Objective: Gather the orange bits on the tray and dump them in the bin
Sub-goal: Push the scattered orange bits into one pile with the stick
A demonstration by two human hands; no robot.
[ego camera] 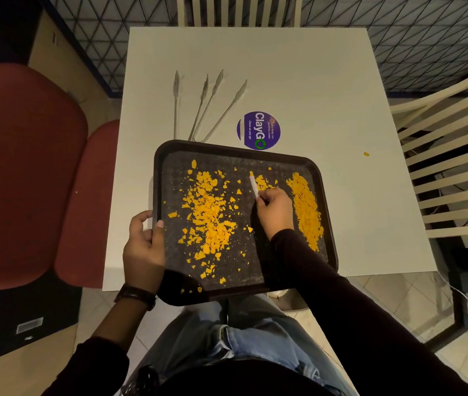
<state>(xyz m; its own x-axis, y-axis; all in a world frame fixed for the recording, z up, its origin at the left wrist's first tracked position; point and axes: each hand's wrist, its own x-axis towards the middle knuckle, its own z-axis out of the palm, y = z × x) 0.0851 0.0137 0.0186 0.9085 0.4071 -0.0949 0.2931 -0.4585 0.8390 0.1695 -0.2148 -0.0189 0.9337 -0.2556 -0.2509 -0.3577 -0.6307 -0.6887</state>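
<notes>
Mid-gathering: left grip [144, 247] holds the tray [227, 147] rim; right grip [274, 211] pinches a white strip [253, 185], perhaps card. Next, sweep the orange bits [210, 215] together.

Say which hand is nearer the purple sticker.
Right. The right hand, pinching a white scraper over the tray, is just short of the purple sticker; the left hand grips the tray's left rim, farther off.
</notes>
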